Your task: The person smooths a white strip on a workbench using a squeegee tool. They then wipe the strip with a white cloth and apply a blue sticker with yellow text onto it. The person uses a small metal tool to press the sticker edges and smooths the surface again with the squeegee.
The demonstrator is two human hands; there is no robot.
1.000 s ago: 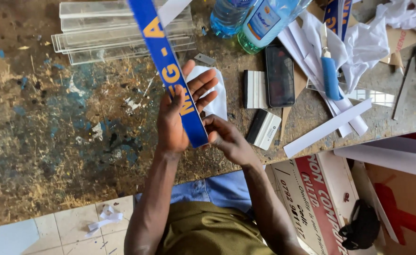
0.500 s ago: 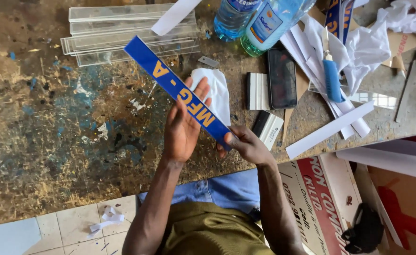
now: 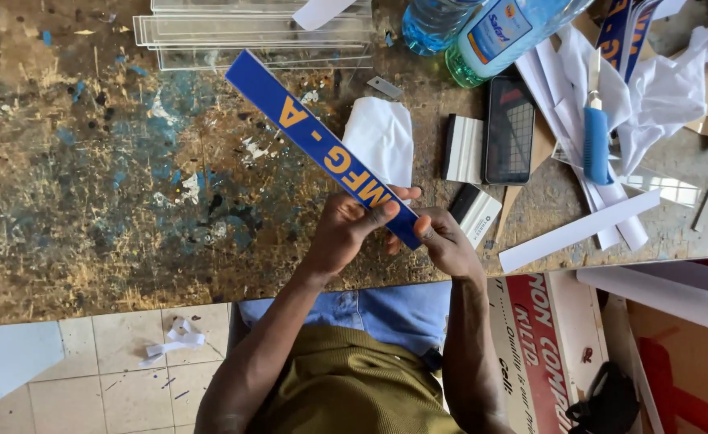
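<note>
We see a long blue strip (image 3: 322, 147) with orange lettering held above the worn, paint-flecked worktop (image 3: 89, 201), slanting from the upper left down to the lower right. Its lower end sits between both hands. The left hand (image 3: 346, 229) wraps that end from below, its fingers (image 3: 390, 195) closed over the strip's edge and clamped on it. The right hand (image 3: 444, 241) pinches the very tip of the strip, thumb pressed on its blue face, fingers together behind it. The rest of the strip juts free, up and away from the hands, towards a stack of clear acrylic strips (image 3: 257, 36). Just beyond the hands lie a white cloth (image 3: 382, 137), a small squeegee (image 3: 462, 149) and a dark phone (image 3: 508, 128), all resting on the worktop.
</note>
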